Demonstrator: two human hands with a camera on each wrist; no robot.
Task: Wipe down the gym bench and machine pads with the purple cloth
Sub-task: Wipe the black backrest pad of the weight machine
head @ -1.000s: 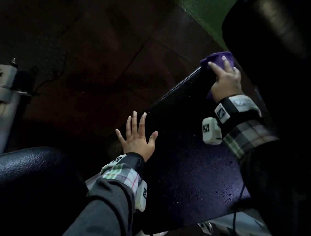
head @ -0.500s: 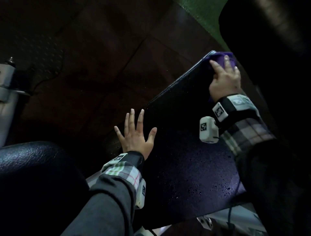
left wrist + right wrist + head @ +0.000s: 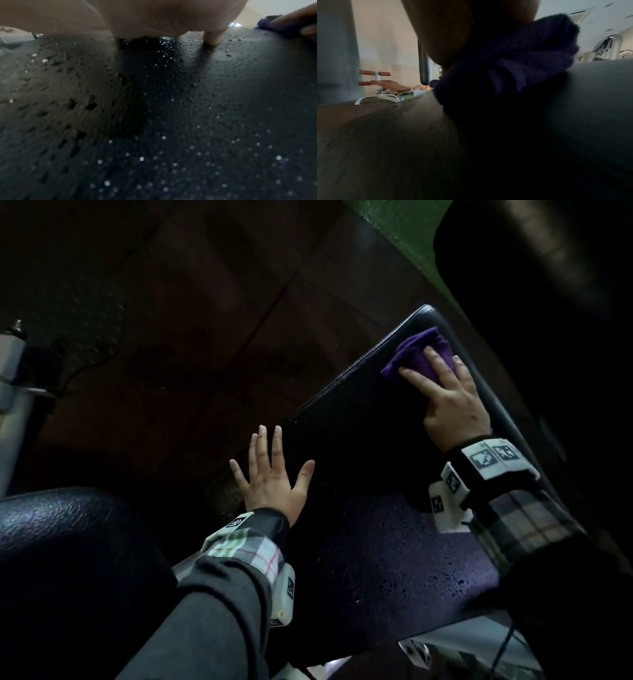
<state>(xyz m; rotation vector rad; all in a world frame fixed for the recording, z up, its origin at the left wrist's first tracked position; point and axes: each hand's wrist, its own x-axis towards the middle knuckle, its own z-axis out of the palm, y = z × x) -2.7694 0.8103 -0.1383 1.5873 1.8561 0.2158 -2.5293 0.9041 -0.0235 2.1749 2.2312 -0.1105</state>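
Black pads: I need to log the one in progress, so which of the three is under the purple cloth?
The flat bench pad in the middle, speckled with droplets. The right hand presses the purple cloth onto its far end.

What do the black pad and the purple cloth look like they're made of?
Pad: probably vinyl or faux leather over padding; black, faintly pebbled grain, a stitched seam along its edge, and droplets beading on top rather than soaking in. Cloth: soft, fuzzy purple fabric, possibly microfibre or terry; it bunches into folds under the right hand.
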